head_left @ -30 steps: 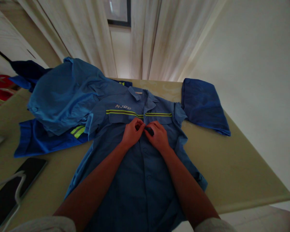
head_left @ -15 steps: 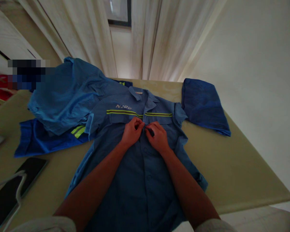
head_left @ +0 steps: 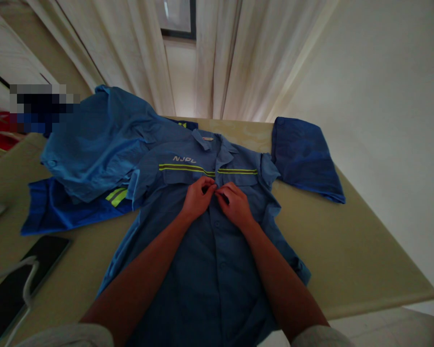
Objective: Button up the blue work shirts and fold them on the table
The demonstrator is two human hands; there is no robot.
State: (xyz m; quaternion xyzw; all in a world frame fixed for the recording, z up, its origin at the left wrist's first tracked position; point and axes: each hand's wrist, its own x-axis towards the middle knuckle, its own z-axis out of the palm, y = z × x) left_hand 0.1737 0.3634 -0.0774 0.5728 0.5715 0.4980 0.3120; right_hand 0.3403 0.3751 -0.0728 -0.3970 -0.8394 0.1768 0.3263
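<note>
A blue work shirt [head_left: 195,265] lies face up, its collar pointing away from me, with yellow-edged stripes and letters across the chest. My left hand [head_left: 198,195] pinches the front placket just below the stripes. Close against it, my right hand [head_left: 235,202] pinches the same spot from the other side, fingertips nearly touching. Whatever button sits between the fingertips is hidden by them. Lower on the placket, buttons [head_left: 217,224] show in their holes.
A lighter blue garment [head_left: 94,140] is heaped at the left over a darker blue one [head_left: 65,212] with a reflective strip. Folded dark blue cloth [head_left: 307,156] lies at the right. A phone [head_left: 25,284] with a white cable [head_left: 28,289] rests on the table [head_left: 361,260]. Curtains hang behind.
My right hand has shifted slightly left, bringing its fingertips closer to my left ones at the placket. The shirt and the other things lie as before.
</note>
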